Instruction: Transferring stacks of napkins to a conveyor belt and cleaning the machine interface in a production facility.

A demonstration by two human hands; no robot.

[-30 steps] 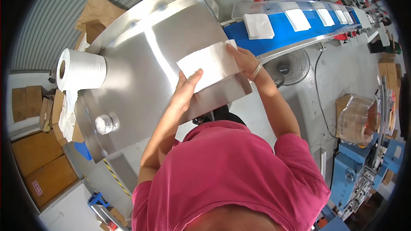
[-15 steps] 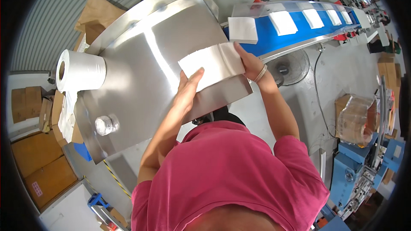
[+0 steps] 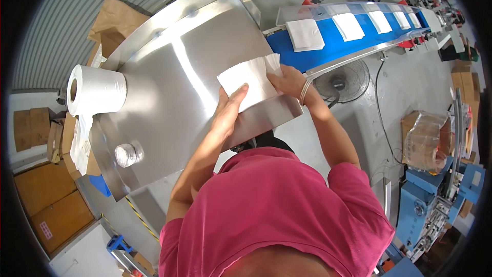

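Napkins, basically: that white stack of folded paper you've got sits at the near right edge of the steel worktop, just beside the blue conveyor belt. I'd guess it's light, soft and floppy, so it will fan out or slide apart if you pinch one corner. Squeezing it from two opposite sides and keeping it flat looks like the safest hold.

Your left hand lies flat on the near left part of the stack, fingers together and stretched out, pressing down more than gripping. Your right hand is at the right side, fingers curled around the edge where a few sheets stick up a bit. Both forearms reach out from your body, elbows bent, the right wrist wearing a thin bracelet.

Further along the belt more white stacks are lined up toward the far right. On the left of the worktop there's a big paper roll and a tape roll near the front edge.
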